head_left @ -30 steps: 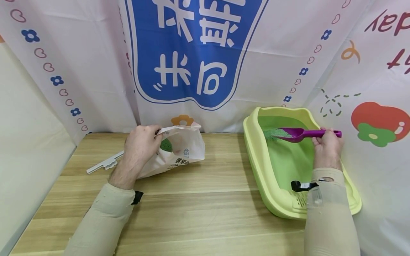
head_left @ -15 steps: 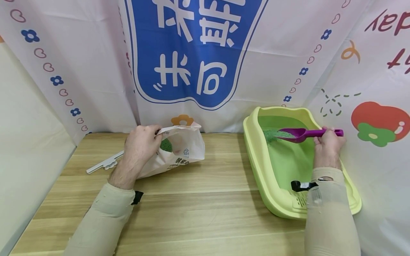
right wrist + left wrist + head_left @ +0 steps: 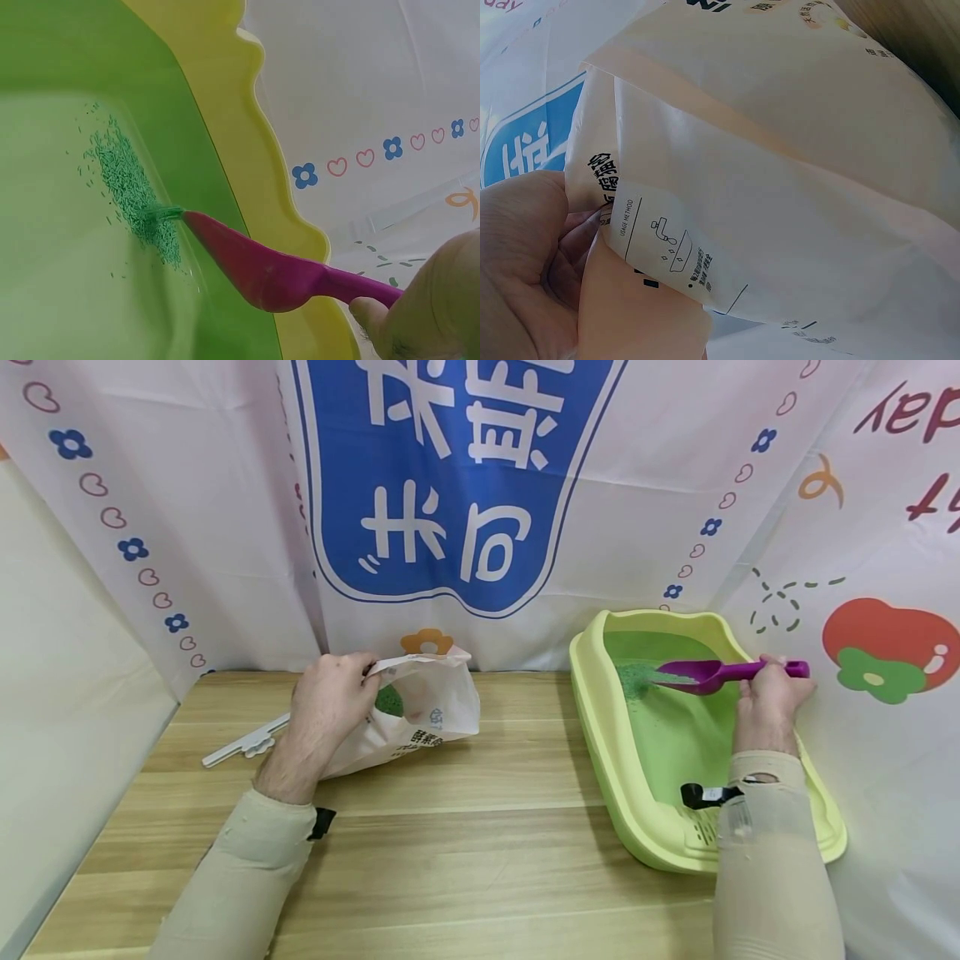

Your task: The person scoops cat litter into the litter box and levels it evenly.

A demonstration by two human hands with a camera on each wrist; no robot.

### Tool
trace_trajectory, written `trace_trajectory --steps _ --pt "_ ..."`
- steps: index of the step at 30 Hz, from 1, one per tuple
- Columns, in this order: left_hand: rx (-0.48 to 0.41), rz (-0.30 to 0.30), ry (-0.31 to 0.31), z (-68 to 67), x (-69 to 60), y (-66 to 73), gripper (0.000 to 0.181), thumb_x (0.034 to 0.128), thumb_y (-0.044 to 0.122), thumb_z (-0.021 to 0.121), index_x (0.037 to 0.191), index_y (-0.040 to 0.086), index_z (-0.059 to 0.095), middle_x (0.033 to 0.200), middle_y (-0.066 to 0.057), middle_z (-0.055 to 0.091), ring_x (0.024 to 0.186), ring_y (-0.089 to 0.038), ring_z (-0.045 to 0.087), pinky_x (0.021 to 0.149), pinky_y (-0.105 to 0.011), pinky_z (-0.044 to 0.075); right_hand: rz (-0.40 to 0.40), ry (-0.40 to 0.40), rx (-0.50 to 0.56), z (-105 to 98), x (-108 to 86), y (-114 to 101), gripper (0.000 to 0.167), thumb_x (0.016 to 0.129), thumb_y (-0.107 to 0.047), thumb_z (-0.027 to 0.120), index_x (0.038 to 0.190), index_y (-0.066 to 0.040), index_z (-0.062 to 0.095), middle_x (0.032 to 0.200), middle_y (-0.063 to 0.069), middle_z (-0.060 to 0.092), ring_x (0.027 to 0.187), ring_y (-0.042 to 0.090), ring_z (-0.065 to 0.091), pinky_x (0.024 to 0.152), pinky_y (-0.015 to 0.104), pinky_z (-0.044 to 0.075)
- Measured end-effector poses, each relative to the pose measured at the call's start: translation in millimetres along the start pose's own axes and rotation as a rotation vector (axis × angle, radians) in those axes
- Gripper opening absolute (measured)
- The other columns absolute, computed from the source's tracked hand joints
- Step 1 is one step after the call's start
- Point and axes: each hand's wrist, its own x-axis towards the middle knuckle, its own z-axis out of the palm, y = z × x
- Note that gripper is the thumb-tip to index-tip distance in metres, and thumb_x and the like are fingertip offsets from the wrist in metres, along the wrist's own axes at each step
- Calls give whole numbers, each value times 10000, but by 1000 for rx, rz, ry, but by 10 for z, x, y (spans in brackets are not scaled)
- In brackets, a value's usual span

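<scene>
A white printed bag [image 3: 450,706] with green pellets [image 3: 389,701] inside leans on the table at left. My left hand [image 3: 330,710] pinches its top edge; in the left wrist view the fingers go behind the bag [image 3: 727,172]. At right, my right hand [image 3: 770,706] grips the handle of a purple scoop [image 3: 701,677], held over the far part of a yellow-green tray [image 3: 626,810]. Pellets lie on the scoop's blade and in a heap [image 3: 634,680] on the tray floor. The right wrist view has pellets leaving the scoop's tip [image 3: 270,281] onto the heap [image 3: 127,184].
On the wooden table [image 3: 465,860], a white clip strip [image 3: 243,742] lies beside the left forearm. A printed cloth [image 3: 630,527] hangs behind the table and along its right side. A pale wall [image 3: 67,635] stands at the left.
The scoop and my right hand have shifted slightly to the right. Fewer pellets are on the blade and the heap in the tray shows more fully. My left hand and the bag have stayed put.
</scene>
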Motion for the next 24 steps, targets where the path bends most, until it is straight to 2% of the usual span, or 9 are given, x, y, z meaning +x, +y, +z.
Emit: trace_trajectory --steps 6,9,13,15,17,19,22,24 --pt "-1 2 -1 2 0 -2 226 1117 100 714 1269 29 865 1112 -224 893 940 -446 863 797 -640 675 -48 -5 11 10 -28 23 129 1239 -154 532 1276 -254 458 1263 -56 535 1364 77 552 1120 190 584" --pt "-5 0 -3 2 -4 -1 221 1121 108 724 1271 30 866 1097 -220 893 909 -427 856 785 -628 675 -68 -4 3 18 -37 29 93 1245 -189 517 1280 -255 461 1223 -48 585 1318 84 572 1008 171 587" --pt "-14 -5 -7 1 -7 2 210 1125 119 734 1263 35 868 1071 -208 893 871 -397 842 774 -614 672 -76 -7 -31 22 -47 30 99 1247 -210 510 1305 -270 456 1239 -57 594 1256 83 568 813 167 511" --pt "-17 -8 -8 0 -9 3 205 1128 123 737 1258 36 870 1066 -205 893 866 -393 841 775 -613 671 -74 -6 -45 24 -46 31 119 1247 -214 509 1331 -280 458 1254 -65 590 1254 79 564 769 174 472" --pt "-17 -8 -7 4 -11 4 203 1127 124 739 1253 34 870 1069 -207 893 875 -400 846 780 -618 672 -84 -5 -39 29 -42 37 159 1242 -205 515 1373 -279 463 1261 -64 590 1273 75 569 823 150 501" --pt "-15 -8 -4 8 -13 4 205 1128 130 742 1254 32 871 1078 -211 894 892 -415 853 786 -624 673 -97 -4 -23 39 -31 47 179 1237 -187 519 1389 -266 469 1245 -63 584 1289 69 570 980 125 540" --pt "-16 -6 4 13 -22 5 211 1126 127 738 1260 34 872 1095 -216 896 917 -437 860 792 -637 670 -132 -1 -7 59 -23 65 166 1224 -139 542 1344 -234 480 1241 -57 573 1304 63 574 1198 126 499" --pt "-17 -7 10 16 -28 5 215 1126 124 733 1265 37 872 1105 -217 897 928 -449 861 797 -645 667 -146 0 -24 71 -25 74 150 1218 -123 551 1302 -225 479 1243 -66 568 1289 59 568 1230 124 472"
